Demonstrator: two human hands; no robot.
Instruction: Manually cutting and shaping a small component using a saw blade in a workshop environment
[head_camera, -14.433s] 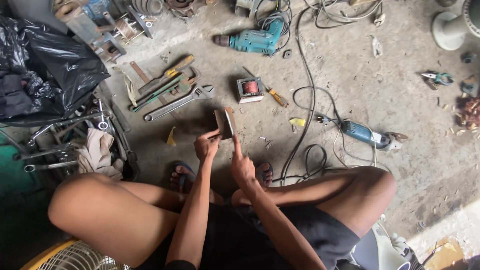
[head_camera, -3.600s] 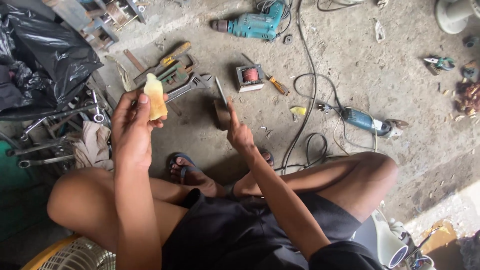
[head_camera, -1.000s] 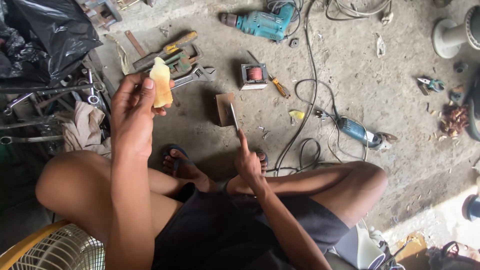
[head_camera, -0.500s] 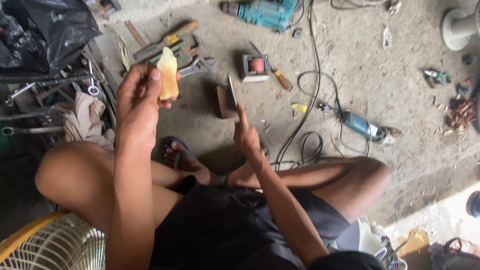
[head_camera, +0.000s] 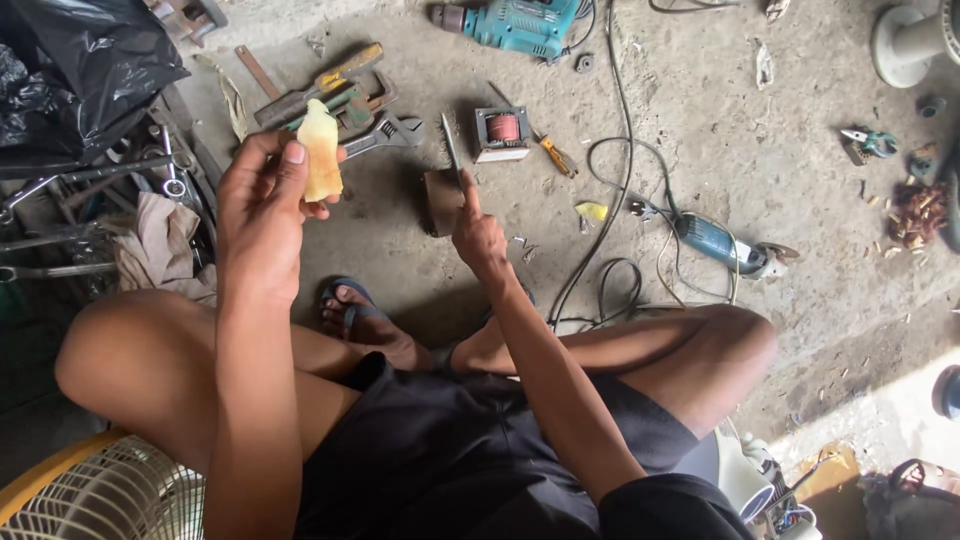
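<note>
Head view, looking down over bent knees at a grey concrete floor (head_camera: 700, 130). The left hand (head_camera: 262, 205) is raised at about ten o'clock from the picture's centre, its fingers and thumb closed in a pinch round the lower part of a pale yellow, waxy-looking tapered lump (head_camera: 320, 150), which stands nearly upright and clear of the floor. The right hand (head_camera: 478, 232) sits near twelve o'clock, closed on the handle of a thin grey metal blade (head_camera: 451, 160), forefinger laid along its back; the blade points away from the person, over a small brown block (head_camera: 438, 202) that rests on the floor. Whether the blade touches the block cannot be told.

Lump and blade are apart, the lump at roughly nine o'clock from the blade. To work the lump well, it seems wise to keep the pinch low on it, fingertips away from the face the edge would meet, and to keep the blade angled away from the body, with the block as a steady rest.

Round about: a grey adjustable wrench (head_camera: 388, 135) just at three o'clock of the lump, a teal power drill (head_camera: 515, 22) at twelve o'clock, a small square red-wound coil (head_camera: 501, 130), a blue angle grinder (head_camera: 722, 243) at three o'clock with its black cable (head_camera: 610, 200).
</note>
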